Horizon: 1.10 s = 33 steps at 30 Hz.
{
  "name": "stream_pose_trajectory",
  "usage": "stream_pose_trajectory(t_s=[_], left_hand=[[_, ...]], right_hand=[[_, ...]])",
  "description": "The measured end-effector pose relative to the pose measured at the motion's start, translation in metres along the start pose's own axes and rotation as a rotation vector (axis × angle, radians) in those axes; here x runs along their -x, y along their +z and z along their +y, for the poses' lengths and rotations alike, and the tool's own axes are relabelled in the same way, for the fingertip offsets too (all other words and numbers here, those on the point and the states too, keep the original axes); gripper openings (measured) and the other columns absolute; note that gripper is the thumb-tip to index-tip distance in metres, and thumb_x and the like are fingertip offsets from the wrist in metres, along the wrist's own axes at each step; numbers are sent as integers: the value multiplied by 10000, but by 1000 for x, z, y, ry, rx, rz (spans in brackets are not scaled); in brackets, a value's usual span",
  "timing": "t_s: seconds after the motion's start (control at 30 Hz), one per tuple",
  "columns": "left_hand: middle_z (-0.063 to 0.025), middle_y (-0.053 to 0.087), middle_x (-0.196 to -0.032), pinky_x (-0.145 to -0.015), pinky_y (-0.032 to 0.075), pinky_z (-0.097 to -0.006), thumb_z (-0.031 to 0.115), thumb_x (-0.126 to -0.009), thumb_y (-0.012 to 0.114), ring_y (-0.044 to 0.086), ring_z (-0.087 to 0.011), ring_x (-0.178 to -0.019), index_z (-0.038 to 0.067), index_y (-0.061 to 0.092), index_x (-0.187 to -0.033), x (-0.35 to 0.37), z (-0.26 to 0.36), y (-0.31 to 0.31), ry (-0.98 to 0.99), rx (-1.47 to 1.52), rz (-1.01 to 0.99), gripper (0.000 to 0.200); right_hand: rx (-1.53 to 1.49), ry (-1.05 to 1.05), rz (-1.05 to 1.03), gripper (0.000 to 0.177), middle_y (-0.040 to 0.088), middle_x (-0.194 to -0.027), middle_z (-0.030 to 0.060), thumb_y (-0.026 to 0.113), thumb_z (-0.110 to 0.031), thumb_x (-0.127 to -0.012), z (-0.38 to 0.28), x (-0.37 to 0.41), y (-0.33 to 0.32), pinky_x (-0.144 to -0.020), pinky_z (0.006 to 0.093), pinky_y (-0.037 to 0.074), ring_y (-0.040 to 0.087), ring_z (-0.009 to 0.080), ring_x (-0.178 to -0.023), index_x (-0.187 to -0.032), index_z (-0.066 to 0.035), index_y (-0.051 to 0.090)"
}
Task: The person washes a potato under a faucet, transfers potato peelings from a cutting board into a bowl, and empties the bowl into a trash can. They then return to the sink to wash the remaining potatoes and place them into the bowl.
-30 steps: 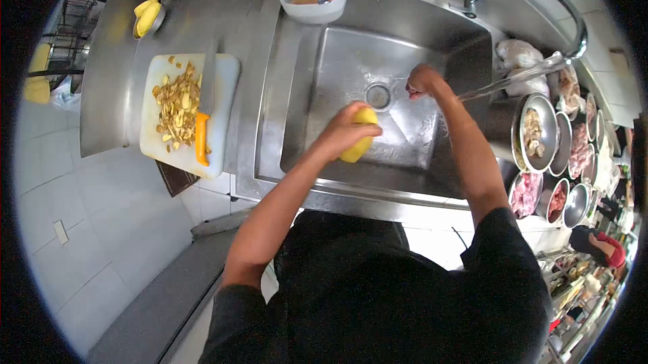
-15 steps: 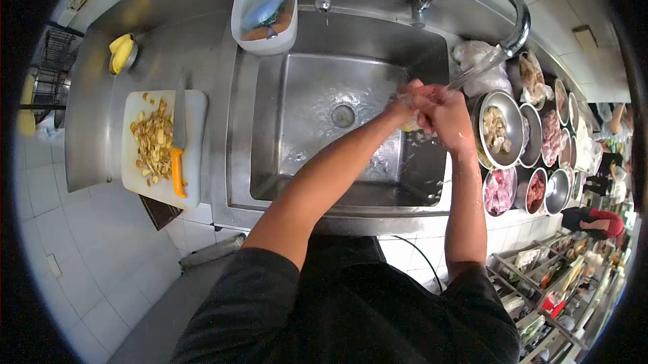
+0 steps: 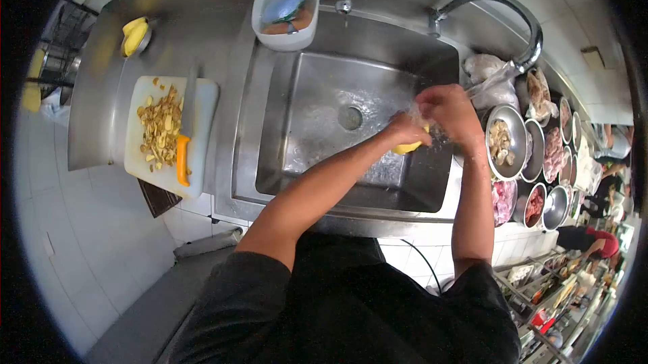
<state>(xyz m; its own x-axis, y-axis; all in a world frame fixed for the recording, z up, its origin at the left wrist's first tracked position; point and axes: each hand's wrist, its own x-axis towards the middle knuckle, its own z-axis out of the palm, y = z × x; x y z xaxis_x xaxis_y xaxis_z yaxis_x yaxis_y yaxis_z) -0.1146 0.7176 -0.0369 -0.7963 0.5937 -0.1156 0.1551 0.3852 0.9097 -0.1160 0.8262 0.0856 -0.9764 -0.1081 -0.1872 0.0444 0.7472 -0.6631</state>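
Over the right side of the steel sink (image 3: pixel 297 127), my left hand (image 3: pixel 407 127) is closed around a smooth yellow piece of produce (image 3: pixel 408 148), mostly hidden under the fingers. My right hand (image 3: pixel 451 113) is just above and to the right of it, fingers loosely bent and apart, slightly blurred. Water from the curved faucet (image 3: pixel 530 23) runs down over both hands and splashes around the drain (image 3: pixel 350 117).
To the left, a cutting board (image 3: pixel 206 104) carries chopped yellow-brown pieces and an orange-handled knife (image 3: pixel 183 161). A small bowl (image 3: pixel 146 41) behind it has yellow pieces. A white container (image 3: pixel 287 40) stands at the sink's back edge. Several metal bowls (image 3: pixel 524 131) of meat and mushrooms crowd the right.
My hands were pressed together under the water; they have now moved apart, the left lower with the yellow piece more exposed. The whole view has shifted slightly.
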Motion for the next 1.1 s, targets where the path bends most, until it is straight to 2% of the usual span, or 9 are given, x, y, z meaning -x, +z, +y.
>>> stream_pose_trajectory(t_s=[0.07,0.13,0.2,0.27,0.37,0.6,0.83,1.07,1.1], left_hand=[[-101,665,-912,-738,518,-358,238,-598,799,647,-257,-831,68,615,-987,-5,11,-6,-167,25,52,463],[-142,675,-949,-779,510,-367,262,-617,766,652,-267,-890,66,652,-954,-17,-15,2,-132,381,260,406],[-170,670,-944,-741,527,-372,136,-621,711,659,-315,-834,82,637,-979,-12,-8,-14,-399,210,290,369],[-201,627,-1015,-802,512,-389,178,-538,761,623,-357,-916,64,558,-1128,8,-4,-24,-397,171,247,634],[-218,556,-1163,-913,465,-395,247,-550,800,528,-362,-1117,28,457,-1311,44,5,-48,-406,185,246,863],[-68,612,-1067,-756,508,-325,205,-770,702,605,-185,-939,51,533,-1236,141,-44,-230,-325,607,422,519],[-42,621,-985,-719,492,-277,202,-841,632,592,-134,-840,47,569,-1187,330,-116,-391,-380,456,1129,384],[-28,622,-856,-599,439,-228,174,-854,651,545,-84,-693,0,627,-1041,420,-190,-469,-470,428,1244,257],[-26,621,-839,-599,439,-229,165,-852,653,541,-83,-683,-6,634,-1019,423,-196,-482,-454,390,1231,240]], right_hand=[[155,-93,64,227,685,-810,119,610,-176,-832,3,-6,-1,-710,310,504,645,170,-783,-911,22,686],[-111,152,34,327,692,-947,103,587,-283,-878,28,-8,21,-755,330,509,651,200,-856,-1017,2,667],[-580,518,-33,376,659,-1069,88,569,-342,-904,35,-4,55,-792,348,516,643,229,-934,-1130,-46,624],[-1369,536,-360,417,627,-1116,94,548,-399,-910,59,-7,86,-804,377,527,630,247,-961,-1193,-94,574],[-1551,556,-327,318,643,-983,88,557,-375,-907,89,-20,131,-720,390,551,651,241,-846,-1064,-99,578],[-1089,581,-445,243,592,-781,49,658,-296,-795,124,-61,155,-603,404,524,610,234,-683,-922,-111,564],[58,443,-151,287,646,-757,101,752,-260,-660,182,-60,230,-565,392,491,597,211,-604,-823,-50,642],[-281,568,-262,370,661,-709,129,766,-341,-648,253,1,339,-660,415,517,637,258,-656,-721,8,666],[70,408,-300,399,667,-738,154,752,-375,-660,228,0,334,-697,431,520,647,285,-701,-773,0,676]])
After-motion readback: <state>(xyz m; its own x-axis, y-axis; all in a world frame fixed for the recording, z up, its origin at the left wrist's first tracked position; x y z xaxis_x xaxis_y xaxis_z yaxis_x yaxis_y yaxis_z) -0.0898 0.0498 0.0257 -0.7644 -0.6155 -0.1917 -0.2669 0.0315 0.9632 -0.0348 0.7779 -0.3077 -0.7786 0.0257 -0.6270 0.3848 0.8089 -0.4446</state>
